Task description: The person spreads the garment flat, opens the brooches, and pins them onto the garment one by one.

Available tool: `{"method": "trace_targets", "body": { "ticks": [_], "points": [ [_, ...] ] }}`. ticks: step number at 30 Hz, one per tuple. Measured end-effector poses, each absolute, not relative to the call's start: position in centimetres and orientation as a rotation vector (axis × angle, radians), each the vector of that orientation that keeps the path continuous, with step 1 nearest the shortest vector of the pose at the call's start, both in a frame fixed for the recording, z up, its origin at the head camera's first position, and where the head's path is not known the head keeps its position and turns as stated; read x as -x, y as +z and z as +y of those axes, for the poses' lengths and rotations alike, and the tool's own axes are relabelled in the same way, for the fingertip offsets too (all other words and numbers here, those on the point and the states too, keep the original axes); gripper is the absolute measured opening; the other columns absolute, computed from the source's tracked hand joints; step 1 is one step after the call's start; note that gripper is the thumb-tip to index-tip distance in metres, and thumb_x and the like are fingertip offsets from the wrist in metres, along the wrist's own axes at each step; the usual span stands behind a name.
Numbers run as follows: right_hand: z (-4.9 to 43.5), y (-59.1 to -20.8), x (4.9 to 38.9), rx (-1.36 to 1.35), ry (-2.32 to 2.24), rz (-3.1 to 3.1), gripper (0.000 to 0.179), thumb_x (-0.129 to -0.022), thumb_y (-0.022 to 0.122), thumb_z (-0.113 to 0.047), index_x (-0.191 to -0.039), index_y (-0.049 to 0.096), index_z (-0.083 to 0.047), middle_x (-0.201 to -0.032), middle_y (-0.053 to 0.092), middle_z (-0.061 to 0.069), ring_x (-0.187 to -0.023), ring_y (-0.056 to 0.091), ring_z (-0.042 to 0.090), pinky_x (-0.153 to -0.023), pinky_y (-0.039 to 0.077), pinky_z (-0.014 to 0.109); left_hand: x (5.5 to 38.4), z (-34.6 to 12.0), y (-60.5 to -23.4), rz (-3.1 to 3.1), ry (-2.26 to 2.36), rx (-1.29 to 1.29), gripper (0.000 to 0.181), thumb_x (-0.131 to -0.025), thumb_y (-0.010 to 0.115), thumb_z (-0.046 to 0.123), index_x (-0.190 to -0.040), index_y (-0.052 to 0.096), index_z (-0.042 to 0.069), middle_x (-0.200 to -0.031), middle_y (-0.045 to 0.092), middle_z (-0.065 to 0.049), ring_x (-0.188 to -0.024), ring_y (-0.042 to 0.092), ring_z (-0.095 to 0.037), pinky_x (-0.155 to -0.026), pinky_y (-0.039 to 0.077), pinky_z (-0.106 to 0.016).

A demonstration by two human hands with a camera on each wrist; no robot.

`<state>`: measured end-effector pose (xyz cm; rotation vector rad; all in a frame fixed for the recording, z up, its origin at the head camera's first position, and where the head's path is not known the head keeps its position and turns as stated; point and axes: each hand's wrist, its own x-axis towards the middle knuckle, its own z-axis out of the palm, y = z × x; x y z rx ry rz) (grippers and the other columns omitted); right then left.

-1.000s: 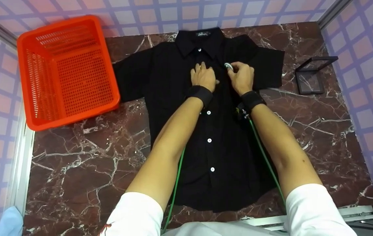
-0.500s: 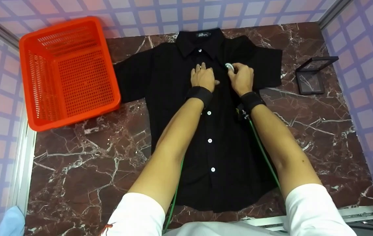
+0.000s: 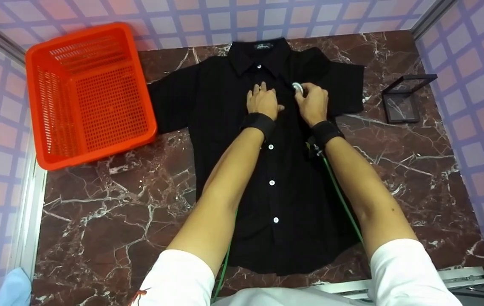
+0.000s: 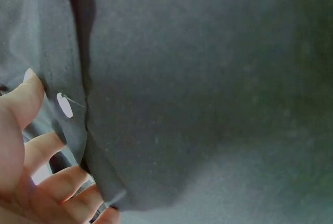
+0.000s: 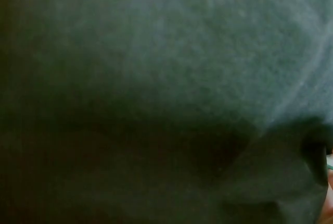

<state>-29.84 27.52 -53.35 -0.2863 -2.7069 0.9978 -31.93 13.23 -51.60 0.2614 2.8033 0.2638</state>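
A black short-sleeved shirt [image 3: 305, 182] lies front up with its collar at the far side and white buttons down its middle. On its placket, below the collar, rests my left hand [image 3: 262, 102], palm down with fingers spread. In the left wrist view, a white button [image 4: 65, 105] shows beside the thumb. My right hand [image 3: 313, 102] pinches a small round silvery disc [image 3: 297, 87], badge-like, at the chest of the shirt. In the right wrist view, dark cloth hides nearly everything; only a sliver of fingers [image 5: 328, 206] shows at the edge.
An orange-red plastic basket [image 3: 110, 106] stands at the left, close to one sleeve. At the right is a small black-framed case [image 3: 401, 106] with its lid up. Patterned walls enclose the marble-look table [image 3: 110, 221]. Green cables [image 3: 341, 195] run along both arms.
Almost nothing differs. Both hands keep their places, with the disc still pinched in the right hand; the head view shifts very slightly.
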Motion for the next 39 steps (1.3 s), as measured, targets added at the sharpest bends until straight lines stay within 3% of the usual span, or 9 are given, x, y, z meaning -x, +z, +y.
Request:
{"method": "trace_targets", "body": {
  "ticks": [8,13,19,25,28,32,35,39],
  "points": [
    [27.7,-53.4,29.3,0.142,0.982,-2.675,0.019,-0.096,0.069,-0.016,-0.11,0.076,-0.006,-0.112,0.072,0.011,-0.105,0.066,0.026,-0.095,0.049,0.036,31.6,13.1,-51.6,2.791,0.29,-0.252,0.066,-0.097,0.061,0.048,-0.155,0.042,0.022,-0.165,0.023,-0.007,-0.153,0.018,-0.027,-0.121,0.017,-0.045],
    [27.9,-53.7,29.0,0.073,1.029,-2.664,0.019,-0.092,0.071,-0.006,-0.111,0.076,-0.006,-0.115,0.068,0.013,-0.11,0.064,0.026,-0.094,0.052,0.032,31.6,12.6,-52.2,2.827,0.345,-0.28,0.065,-0.095,0.065,0.048,-0.152,0.047,0.023,-0.164,0.027,-0.007,-0.151,0.022,-0.027,-0.118,0.024,-0.046],
    [28.1,-53.8,28.9,0.125,1.043,-2.736,0.033,-0.087,0.074,0.001,-0.119,0.071,-0.002,-0.125,0.061,0.017,-0.119,0.058,0.031,-0.103,0.045,0.037,31.7,10.5,-52.1,2.832,0.495,-0.357,0.064,-0.094,0.07,0.042,-0.152,0.047,0.025,-0.163,0.031,-0.005,-0.149,0.029,-0.023,-0.115,0.031,-0.041],
    [28.7,-53.4,29.0,0.182,1.01,-2.848,0.055,-0.088,0.076,-0.01,-0.138,0.056,-0.001,-0.139,0.052,0.02,-0.133,0.047,0.034,-0.113,0.034,0.04,32.7,6.1,-51.7,2.903,0.526,-0.368,0.072,-0.093,0.069,0.045,-0.154,0.043,0.017,-0.162,0.032,-0.009,-0.147,0.031,-0.028,-0.111,0.035,-0.046],
    [29.3,-53.2,29.1,0.21,0.948,-2.943,0.067,-0.089,0.076,-0.024,-0.146,0.047,-0.002,-0.149,0.043,0.022,-0.141,0.036,0.037,-0.116,0.027,0.048,33.1,3.3,-51.5,2.964,0.479,-0.29,0.075,-0.093,0.068,0.046,-0.154,0.041,0.013,-0.162,0.03,-0.014,-0.147,0.028,-0.033,-0.114,0.031,-0.049],
    [30.5,-53.1,29.0,0.25,0.842,-3.131,0.08,-0.093,0.067,-0.044,-0.155,0.035,-0.004,-0.162,0.022,0.025,-0.148,0.017,0.043,-0.115,0.012,0.064,33.1,-0.1,-51.7,2.984,0.387,-0.059,0.081,-0.095,0.062,0.053,-0.158,0.031,0.011,-0.163,0.019,-0.022,-0.149,0.016,-0.045,-0.118,0.016,-0.059],
    [31.3,-53.2,29.0,0.247,0.811,-3.232,0.086,-0.094,0.061,-0.053,-0.158,0.028,-0.005,-0.164,0.006,0.027,-0.15,0.005,0.046,-0.113,0.001,0.071,32.7,-2.0,-52.1,2.887,0.357,0.151,0.086,-0.097,0.053,0.06,-0.162,0.017,0.019,-0.165,0.004,-0.024,-0.149,0.002,-0.051,-0.115,0.006,-0.069],
    [32.1,-53.3,29.1,0.216,0.808,-3.281,0.091,-0.094,0.059,-0.057,-0.16,0.021,-0.007,-0.164,-0.003,0.028,-0.151,-0.005,0.047,-0.11,-0.006,0.074,32.3,-3.5,-52.5,2.765,0.416,0.286,0.084,-0.097,0.046,0.065,-0.162,0.006,0.03,-0.166,-0.009,-0.02,-0.148,-0.012,-0.05,-0.109,-0.002,-0.077]
  ]
}}
